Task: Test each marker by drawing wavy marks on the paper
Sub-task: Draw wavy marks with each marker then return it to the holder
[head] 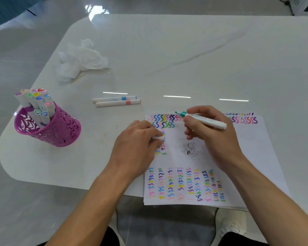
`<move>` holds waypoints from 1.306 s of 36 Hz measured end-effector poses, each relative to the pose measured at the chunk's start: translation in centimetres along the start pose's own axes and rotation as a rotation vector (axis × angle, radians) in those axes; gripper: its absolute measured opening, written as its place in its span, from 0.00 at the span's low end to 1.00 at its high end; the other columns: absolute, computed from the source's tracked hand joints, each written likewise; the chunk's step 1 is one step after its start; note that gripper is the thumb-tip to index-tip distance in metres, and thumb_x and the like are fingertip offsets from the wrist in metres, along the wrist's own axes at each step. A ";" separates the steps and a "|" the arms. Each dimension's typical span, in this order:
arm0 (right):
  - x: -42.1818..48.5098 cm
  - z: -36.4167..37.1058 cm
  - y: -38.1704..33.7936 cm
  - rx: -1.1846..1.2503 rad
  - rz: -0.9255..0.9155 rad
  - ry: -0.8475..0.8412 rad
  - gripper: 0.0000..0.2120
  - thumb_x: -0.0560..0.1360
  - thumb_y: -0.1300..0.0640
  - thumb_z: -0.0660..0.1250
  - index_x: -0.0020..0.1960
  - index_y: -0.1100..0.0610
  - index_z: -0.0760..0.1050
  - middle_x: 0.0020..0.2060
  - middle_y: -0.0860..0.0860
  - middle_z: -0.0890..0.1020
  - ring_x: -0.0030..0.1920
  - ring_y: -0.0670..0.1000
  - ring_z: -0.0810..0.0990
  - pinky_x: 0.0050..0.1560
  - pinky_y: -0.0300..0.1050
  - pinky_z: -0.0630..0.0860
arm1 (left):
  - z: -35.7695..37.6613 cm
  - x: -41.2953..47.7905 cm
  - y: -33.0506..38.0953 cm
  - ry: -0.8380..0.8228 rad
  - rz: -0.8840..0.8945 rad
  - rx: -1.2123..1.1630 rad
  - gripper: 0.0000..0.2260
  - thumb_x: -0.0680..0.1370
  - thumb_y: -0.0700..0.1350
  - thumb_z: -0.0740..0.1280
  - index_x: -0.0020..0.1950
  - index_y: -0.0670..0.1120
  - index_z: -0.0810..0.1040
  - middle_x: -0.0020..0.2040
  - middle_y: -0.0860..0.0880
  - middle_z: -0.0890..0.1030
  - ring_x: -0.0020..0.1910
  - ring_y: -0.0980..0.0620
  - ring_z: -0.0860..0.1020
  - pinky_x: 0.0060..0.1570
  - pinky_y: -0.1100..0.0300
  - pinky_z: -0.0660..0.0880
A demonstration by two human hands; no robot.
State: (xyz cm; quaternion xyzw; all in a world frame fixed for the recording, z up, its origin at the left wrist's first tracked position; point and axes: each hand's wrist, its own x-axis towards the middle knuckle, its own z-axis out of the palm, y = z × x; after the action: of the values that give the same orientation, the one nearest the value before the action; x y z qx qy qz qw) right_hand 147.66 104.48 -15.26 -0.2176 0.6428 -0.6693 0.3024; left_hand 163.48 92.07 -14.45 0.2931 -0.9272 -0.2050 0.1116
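A white sheet of paper (252, 150) lies at the table's near edge, covered with rows of coloured wavy marks and a small pencil sketch in the middle. My right hand (210, 137) grips an uncapped teal marker (203, 119), its tip pointing left just above the top rows of marks. My left hand (137, 146) rests on the paper's left edge and holds a small white cap (158, 137) in its curled fingers. Two capped markers, a blue-banded marker (114, 99) and a pink-banded marker (117, 103), lie side by side on the table behind the paper.
A purple lattice pen cup (60, 132) stands at the left with several capped markers in it. A crumpled white tissue (78, 61) lies farther back left. The white marble table (185, 55) has a rounded left corner. My knees show below the near edge.
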 end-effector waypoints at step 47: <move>-1.0 1.4 -1.4 0.116 0.030 -0.212 0.07 0.79 0.61 0.69 0.48 0.65 0.77 0.39 0.62 0.85 0.37 0.60 0.85 0.40 0.50 0.84 | -0.8 -0.3 1.0 0.037 -0.118 -0.560 0.10 0.81 0.40 0.67 0.59 0.48 0.84 0.40 0.58 0.82 0.40 0.61 0.80 0.42 0.66 0.77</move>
State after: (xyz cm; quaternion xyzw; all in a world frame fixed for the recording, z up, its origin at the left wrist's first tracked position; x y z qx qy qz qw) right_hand 149.17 104.13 -13.71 -0.2594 0.5706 -0.6741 0.3909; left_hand 163.47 92.74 -13.31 0.3081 -0.8134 -0.4540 0.1930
